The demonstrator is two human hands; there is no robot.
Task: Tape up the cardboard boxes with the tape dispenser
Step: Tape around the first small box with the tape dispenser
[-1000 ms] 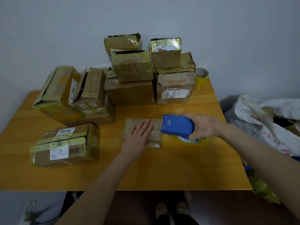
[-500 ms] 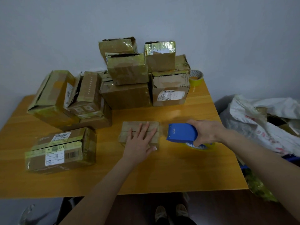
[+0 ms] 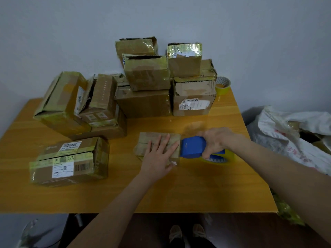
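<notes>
A small flat cardboard box (image 3: 152,138) lies in the middle of the wooden table (image 3: 197,190). My left hand (image 3: 157,156) presses flat on its top, fingers straight and spread. My right hand (image 3: 218,140) grips the blue tape dispenser (image 3: 192,146), whose front edge touches the box's right end. A yellow tape roll (image 3: 223,157) sits in the dispenser under my hand.
Several taped cardboard boxes are stacked at the back of the table (image 3: 146,72) and at the left (image 3: 62,104). One labelled box (image 3: 69,161) lies front left. A spare yellow tape roll (image 3: 223,85) stands at the back right. A white sack (image 3: 295,136) lies beyond the table's right edge.
The dispenser drew away to the right of the box half a second ago and is now back against the box's right end. My left hand stays pressed on the box.
</notes>
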